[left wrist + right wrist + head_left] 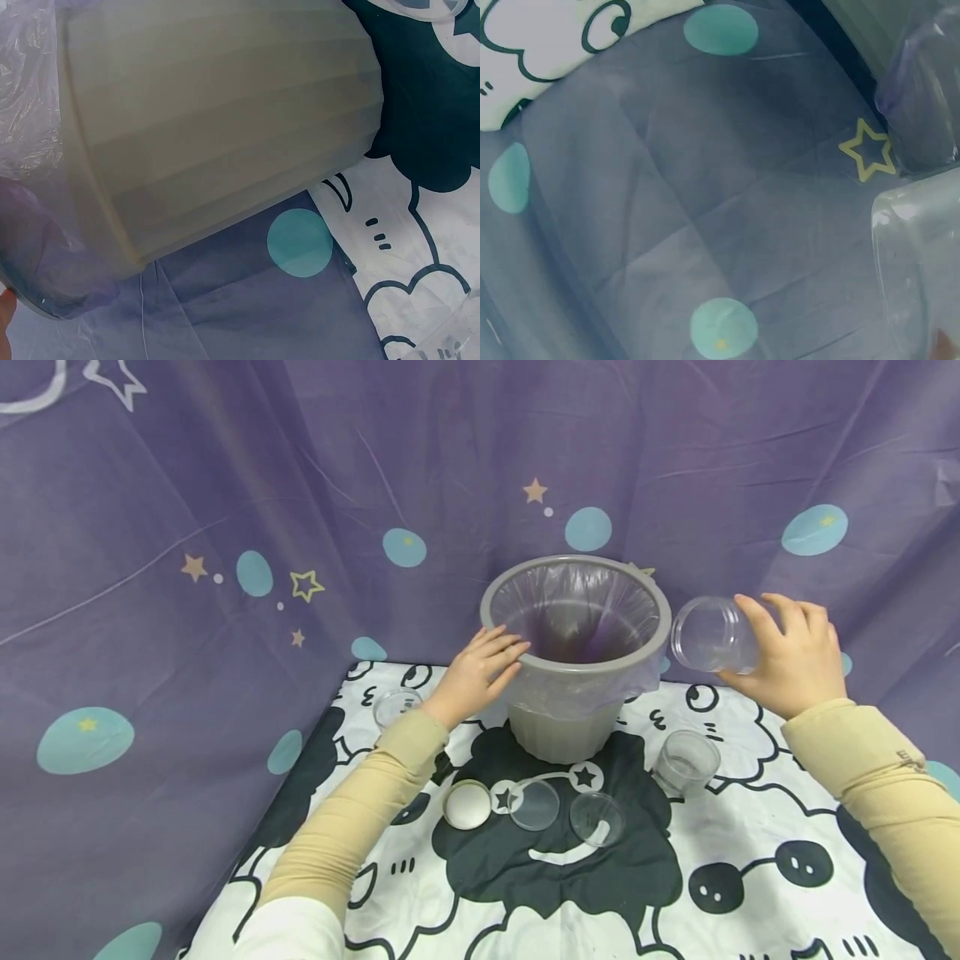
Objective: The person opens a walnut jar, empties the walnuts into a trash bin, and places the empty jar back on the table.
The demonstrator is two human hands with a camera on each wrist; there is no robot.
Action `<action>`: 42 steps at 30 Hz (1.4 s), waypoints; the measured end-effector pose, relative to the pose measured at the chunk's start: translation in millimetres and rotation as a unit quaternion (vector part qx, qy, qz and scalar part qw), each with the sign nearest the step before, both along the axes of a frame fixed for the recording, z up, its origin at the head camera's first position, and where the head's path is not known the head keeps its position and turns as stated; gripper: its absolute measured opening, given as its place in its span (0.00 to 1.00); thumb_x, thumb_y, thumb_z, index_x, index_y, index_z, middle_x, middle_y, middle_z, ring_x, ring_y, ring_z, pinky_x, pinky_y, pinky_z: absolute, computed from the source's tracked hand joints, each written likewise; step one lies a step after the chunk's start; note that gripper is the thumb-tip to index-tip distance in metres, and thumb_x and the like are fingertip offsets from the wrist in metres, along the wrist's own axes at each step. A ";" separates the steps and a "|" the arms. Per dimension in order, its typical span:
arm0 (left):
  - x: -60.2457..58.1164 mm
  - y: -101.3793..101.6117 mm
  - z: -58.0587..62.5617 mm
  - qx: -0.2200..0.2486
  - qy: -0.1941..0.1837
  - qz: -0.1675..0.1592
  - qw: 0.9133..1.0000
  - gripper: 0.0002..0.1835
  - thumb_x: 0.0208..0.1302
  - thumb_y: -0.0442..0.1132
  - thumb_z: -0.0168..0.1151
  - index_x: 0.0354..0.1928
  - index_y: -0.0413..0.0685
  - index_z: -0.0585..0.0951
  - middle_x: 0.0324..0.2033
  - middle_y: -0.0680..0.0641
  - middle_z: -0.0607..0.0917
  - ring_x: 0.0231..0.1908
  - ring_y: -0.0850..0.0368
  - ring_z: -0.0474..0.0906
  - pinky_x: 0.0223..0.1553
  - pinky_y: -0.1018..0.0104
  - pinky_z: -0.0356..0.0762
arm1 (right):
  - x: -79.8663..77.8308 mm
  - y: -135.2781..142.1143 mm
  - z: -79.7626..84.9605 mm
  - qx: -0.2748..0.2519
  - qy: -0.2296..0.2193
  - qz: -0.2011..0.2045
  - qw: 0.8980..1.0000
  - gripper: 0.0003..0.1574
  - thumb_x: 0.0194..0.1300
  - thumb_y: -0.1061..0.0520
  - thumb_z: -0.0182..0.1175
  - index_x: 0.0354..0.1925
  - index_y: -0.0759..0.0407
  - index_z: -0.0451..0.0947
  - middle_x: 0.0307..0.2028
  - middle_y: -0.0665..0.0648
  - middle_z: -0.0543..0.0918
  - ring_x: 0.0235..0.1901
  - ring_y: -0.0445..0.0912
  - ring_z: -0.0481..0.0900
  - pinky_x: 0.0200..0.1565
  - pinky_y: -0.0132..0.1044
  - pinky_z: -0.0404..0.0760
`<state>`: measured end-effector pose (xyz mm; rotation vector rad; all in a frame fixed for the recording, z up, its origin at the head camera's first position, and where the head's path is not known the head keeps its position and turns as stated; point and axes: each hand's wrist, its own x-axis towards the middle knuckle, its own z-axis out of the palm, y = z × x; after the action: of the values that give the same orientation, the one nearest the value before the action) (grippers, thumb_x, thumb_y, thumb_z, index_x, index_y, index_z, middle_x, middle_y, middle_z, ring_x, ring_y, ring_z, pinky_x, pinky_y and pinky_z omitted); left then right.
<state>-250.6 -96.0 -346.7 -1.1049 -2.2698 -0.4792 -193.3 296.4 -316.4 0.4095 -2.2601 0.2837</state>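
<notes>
A grey bin (562,731) lined with a thin purple-tinted bag (577,585) stands at the back of the table. My left hand (476,672) lies at the left front of its rim, fingers fairly straight and touching it; one fingertip (6,322) shows by the rim in the left wrist view. With my right hand (798,652) I hold a clear plastic jar (708,633) just right of the bin. It is tipped on its side, wide end toward the bin. In the right wrist view the jar (922,247) appears at the right edge, beside the bag.
Another clear jar (686,762) stands right of the bin. In front lie a pale round lid (467,805) and two clear discs (534,805). A clear round piece (396,703) sits behind my left forearm. A purple curtain (300,460) hangs behind the patterned cloth (750,827).
</notes>
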 end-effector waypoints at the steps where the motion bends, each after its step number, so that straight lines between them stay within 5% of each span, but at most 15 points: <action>1: -0.1 0.1 -0.2 0.000 0.000 0.000 1.000 0.18 0.68 0.40 0.56 0.57 0.45 0.79 0.54 0.41 0.80 0.64 0.43 0.68 0.67 0.45 0.58 | 0.7 1.3 -2.8 -0.003 -0.004 0.000 1.000 0.59 0.22 0.55 0.74 0.60 0.55 0.67 0.52 0.73 0.71 0.47 0.73 0.66 0.39 0.66 0.66; 17: -1.7 2.1 -2.0 -0.002 -0.003 0.007 1.000 0.18 0.68 0.41 0.56 0.58 0.46 0.78 0.56 0.43 0.80 0.64 0.44 0.67 0.68 0.46 0.57 | 13.4 25.0 -44.1 -0.047 -0.066 -0.054 0.995 0.58 0.25 0.50 0.72 0.61 0.52 0.66 0.51 0.69 0.71 0.46 0.72 0.65 0.39 0.67 0.63; 28: -2.6 3.4 -2.5 0.002 0.005 0.005 1.000 0.18 0.68 0.40 0.56 0.57 0.45 0.79 0.55 0.42 0.80 0.64 0.43 0.67 0.67 0.45 0.58 | 26.8 47.4 -79.1 -0.083 -0.168 -0.100 0.977 0.62 0.30 0.52 0.75 0.66 0.56 0.61 0.58 0.70 0.68 0.49 0.74 0.61 0.42 0.67 0.59; 42: -0.2 3.3 -1.3 0.000 -0.007 0.009 1.000 0.18 0.68 0.40 0.55 0.57 0.45 0.79 0.55 0.42 0.80 0.65 0.44 0.66 0.69 0.46 0.56 | 43.0 64.3 -130.2 -0.141 -0.206 -0.143 0.958 0.65 0.32 0.51 0.75 0.68 0.60 0.57 0.53 0.78 0.69 0.44 0.77 0.61 0.42 0.66 0.61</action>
<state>-250.8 -92.7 -348.0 -1.0818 -2.2895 -0.4816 -150.3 360.7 -446.6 -0.1433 -2.5907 0.5722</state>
